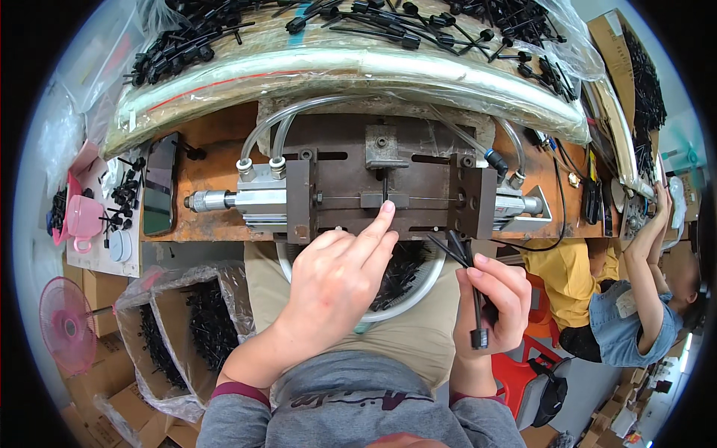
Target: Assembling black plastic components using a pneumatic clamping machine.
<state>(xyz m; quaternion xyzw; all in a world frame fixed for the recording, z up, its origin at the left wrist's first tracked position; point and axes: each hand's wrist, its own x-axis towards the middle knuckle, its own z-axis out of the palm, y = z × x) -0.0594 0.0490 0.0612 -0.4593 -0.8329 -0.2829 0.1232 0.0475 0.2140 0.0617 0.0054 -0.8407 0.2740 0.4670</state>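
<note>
My left hand [336,284] reaches over the metal fixture [347,149] with its index finger stretched out. That fingertip rests at the lower end of a thin black rod [385,183], which stands at the small central block [370,200]. The other fingers are loosely bent and hold nothing that I can see. Off to the right of the fixture, my right hand [504,302] is closed around several black plastic rods [476,313] with thicker ends. Below the fixture, between my legs, a round pale tub [429,287] contains many black parts, partly hidden by my left hand.
Air cylinders [265,198] with clear hoses [258,127] flank the fixture. Black rods [381,26] lie heaped on the plastic-covered ledge behind. A phone [159,183] and pink cup [84,216] are at left, above a lined box [175,321]. Another person [635,313] sits at right.
</note>
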